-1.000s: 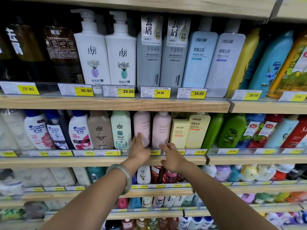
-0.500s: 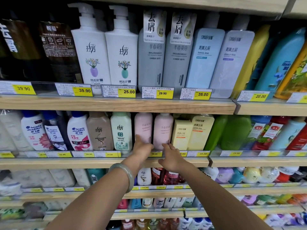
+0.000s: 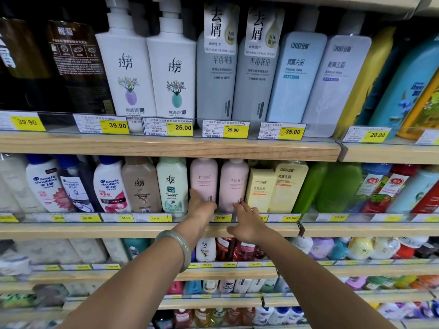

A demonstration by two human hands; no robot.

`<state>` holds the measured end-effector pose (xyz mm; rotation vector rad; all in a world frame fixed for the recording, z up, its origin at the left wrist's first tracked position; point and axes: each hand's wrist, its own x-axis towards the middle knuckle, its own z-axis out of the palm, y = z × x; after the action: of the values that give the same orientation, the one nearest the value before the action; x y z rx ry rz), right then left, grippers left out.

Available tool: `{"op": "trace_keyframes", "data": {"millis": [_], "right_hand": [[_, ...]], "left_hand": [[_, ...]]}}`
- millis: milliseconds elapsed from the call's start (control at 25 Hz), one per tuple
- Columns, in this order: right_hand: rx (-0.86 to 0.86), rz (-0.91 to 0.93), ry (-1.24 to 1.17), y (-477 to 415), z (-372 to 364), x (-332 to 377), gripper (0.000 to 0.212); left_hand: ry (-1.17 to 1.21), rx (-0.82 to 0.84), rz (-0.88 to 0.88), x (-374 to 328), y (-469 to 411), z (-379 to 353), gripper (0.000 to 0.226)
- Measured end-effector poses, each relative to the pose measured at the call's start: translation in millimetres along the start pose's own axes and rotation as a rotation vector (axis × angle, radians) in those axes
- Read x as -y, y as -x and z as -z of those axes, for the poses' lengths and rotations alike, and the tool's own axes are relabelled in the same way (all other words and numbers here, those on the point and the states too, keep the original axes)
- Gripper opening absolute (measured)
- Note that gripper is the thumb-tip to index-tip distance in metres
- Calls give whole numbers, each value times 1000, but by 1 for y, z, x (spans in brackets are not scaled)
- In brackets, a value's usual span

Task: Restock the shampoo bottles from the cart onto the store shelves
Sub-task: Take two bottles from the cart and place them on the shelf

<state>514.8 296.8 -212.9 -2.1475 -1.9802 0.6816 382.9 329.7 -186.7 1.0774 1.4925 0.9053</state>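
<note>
Shelves of shampoo fill the view, and both bare arms reach up to the middle shelf (image 3: 142, 230), where two pale pink bottles stand upright side by side with a narrow gap between them. The left hand (image 3: 202, 208) lies against the lower front of the left pink bottle (image 3: 203, 179), one finger pointing straight up along its left edge. The back of the hand hides the other fingers, so I cannot tell whether they clasp the bottle or only press on it. The right hand (image 3: 247, 225) is loosely spread, its fingers fairly straight and holding nothing, with a fingertip touching the bottom front of the right pink bottle (image 3: 234, 184) just above the clear price rail (image 3: 316, 218). A thin ring (image 3: 249, 210) sits on one finger of that hand, and a pale green bangle (image 3: 177, 248) circles the left wrist. A yellow tag (image 3: 221, 217) reading 29.90 shows between the two hands. Just left of the pink pair stands a white bottle with a mint-green cap (image 3: 172, 186), and just to the right a pale yellow bottle (image 3: 260, 189). On the upper shelf (image 3: 166, 146), white pump bottles (image 3: 126, 62) stand beside tall grey bottles (image 3: 216, 74). The lower shelves are too blurred to read.
</note>
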Motion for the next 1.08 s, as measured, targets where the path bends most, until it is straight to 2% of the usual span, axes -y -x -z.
{"op": "trace_keyframes", "data": {"millis": [40,160,200,280,320,400,440,600,680,800,960,1080], "right_hand": [[-13,0,5,1,-1,0,77],[-58,-1,18,2,-4,3,66],[-70,10,29,2,-6,5,58],[-65,25,33,2,-8,14,42],[-49,38,28,3,-11,22,36],[-11,64,-12,9,-21,44,28],[12,79,-26,13,-28,58,26],[144,151,-40,38,-76,127,19],[200,183,-59,55,-105,163,20],[251,222,-65,80,-160,218,25],[349,237,-82,113,-235,279,26],[456,227,-56,138,-287,315,19]], "left_hand": [[-12,-4,16,4,-2,2,70],[-62,16,18,11,6,13,29],[-110,38,16,14,9,19,28],[-194,118,9,19,17,30,43],[-218,150,0,22,21,40,40],[-228,186,-19,32,29,64,16],[-212,184,-2,39,34,81,12],[-248,225,131,72,62,171,17],[-300,243,177,94,73,222,11],[-331,227,241,134,89,308,28],[-290,158,291,187,110,412,16],[-329,156,344,224,132,474,15]]}}
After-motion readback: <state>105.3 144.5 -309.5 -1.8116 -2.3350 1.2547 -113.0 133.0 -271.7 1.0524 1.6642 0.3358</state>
